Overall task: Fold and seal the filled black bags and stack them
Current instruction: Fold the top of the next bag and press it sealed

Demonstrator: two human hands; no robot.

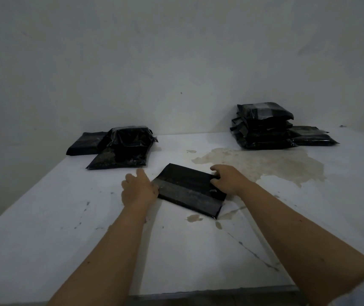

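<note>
A flat folded black bag (188, 191) with a pale tape band across it lies on the white table (66, 206), turned at an angle. My left hand (138, 188) holds its left edge, thumb on the bag and index finger stretched out. My right hand (228, 178) grips its far right edge with curled fingers. A stack of sealed black bags (262, 127) stands at the back right. Several unsealed filled bags (121, 149) lie heaped at the back left.
A brownish stain (265, 164) spreads over the table between the bag and the right stack. A bare wall (176, 62) rises directly behind the table. The table's front edge (198, 293) runs along the bottom of the view.
</note>
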